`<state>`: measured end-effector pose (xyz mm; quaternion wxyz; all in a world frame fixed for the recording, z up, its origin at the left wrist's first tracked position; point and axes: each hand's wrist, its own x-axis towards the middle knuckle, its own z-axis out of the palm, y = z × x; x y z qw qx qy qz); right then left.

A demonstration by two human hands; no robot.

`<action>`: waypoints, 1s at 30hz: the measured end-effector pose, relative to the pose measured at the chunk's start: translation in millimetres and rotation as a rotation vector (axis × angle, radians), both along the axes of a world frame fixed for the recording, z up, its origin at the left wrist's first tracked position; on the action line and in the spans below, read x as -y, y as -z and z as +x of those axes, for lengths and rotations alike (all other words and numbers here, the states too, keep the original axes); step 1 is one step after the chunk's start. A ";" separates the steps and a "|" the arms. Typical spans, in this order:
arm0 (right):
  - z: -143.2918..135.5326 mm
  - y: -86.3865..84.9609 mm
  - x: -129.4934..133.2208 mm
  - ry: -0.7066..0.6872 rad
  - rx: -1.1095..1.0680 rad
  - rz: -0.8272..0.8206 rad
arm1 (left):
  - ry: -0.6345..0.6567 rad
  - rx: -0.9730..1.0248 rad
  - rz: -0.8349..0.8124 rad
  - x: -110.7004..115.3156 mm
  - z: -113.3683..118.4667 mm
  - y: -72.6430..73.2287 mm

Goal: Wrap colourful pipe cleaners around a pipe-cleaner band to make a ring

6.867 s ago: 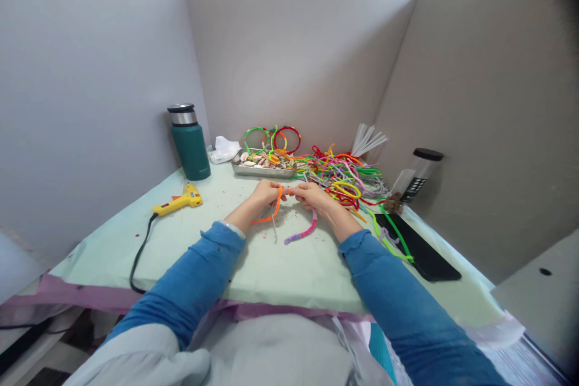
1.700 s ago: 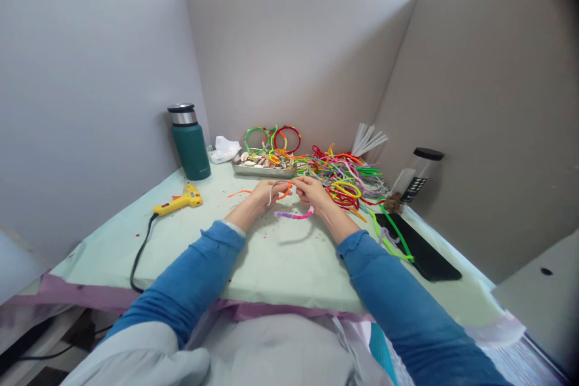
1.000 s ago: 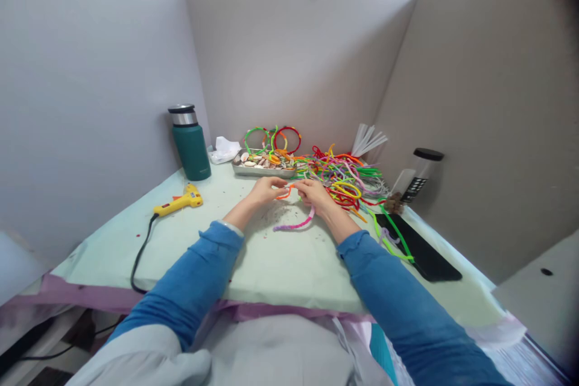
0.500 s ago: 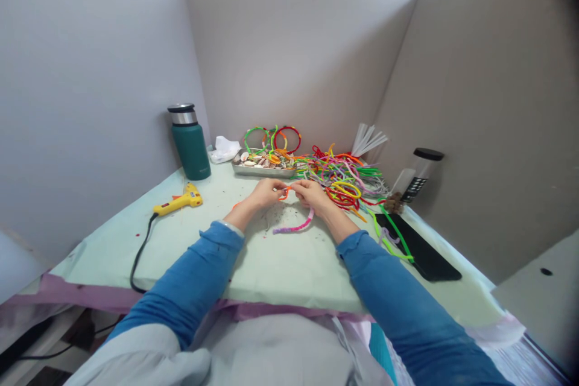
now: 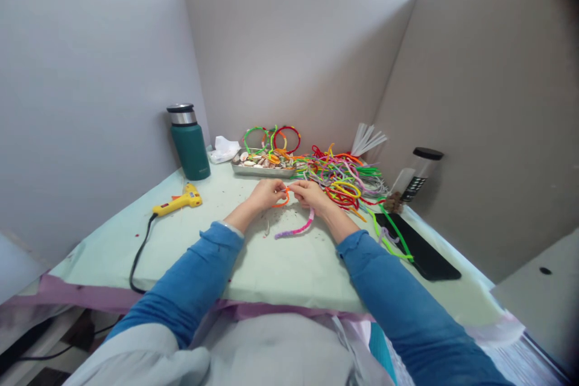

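Note:
Over the middle of the table my left hand (image 5: 268,194) and my right hand (image 5: 309,194) meet, fingertips pinched close together. Between them is an orange pipe cleaner (image 5: 286,198), held by both hands and bent downward in a curve below the fingers. From under my right hand hangs a pink and purple wound pipe cleaner (image 5: 296,231), its purple end pointing left near the tabletop. Whether it joins the orange one is hidden by my fingers. Just beyond my hands stands a metal tray (image 5: 265,173) with shells in it.
A yellow glue gun (image 5: 178,200) lies at left, its cord over the front edge. Behind it stands a green bottle (image 5: 190,148). Pipe cleaners (image 5: 344,169) pile up at back right, by glue sticks (image 5: 368,140). A clear jar (image 5: 423,175) and black phone-like slab (image 5: 425,247) are at right.
The orange pipe cleaner's loose part has swung from left of my left wrist to below my fingers. The pink and purple piece has shifted slightly. Both hands stay nearly in place.

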<state>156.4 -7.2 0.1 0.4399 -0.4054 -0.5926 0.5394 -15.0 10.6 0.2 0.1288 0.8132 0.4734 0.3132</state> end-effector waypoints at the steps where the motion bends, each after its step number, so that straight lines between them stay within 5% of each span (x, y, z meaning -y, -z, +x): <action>1: 0.0 -0.2 0.1 -0.004 -0.002 -0.004 | -0.014 -0.038 0.035 1.9 0.1 -1.0; 8: -1.1 0.1 -1.3 -0.014 0.004 -0.016 | -0.113 -0.280 0.159 14.5 0.7 -8.0; 17: -0.3 -4.2 2.7 -0.021 0.006 -0.041 | -0.078 -0.401 0.244 19.1 3.1 -10.3; 25: 2.8 -1.7 -0.5 -0.032 0.005 -0.050 | -0.040 -0.195 0.148 18.8 3.3 -8.5; 30: 2.2 -0.8 0.2 -0.047 0.012 -0.015 | 0.020 0.156 -0.119 14.9 7.2 -7.7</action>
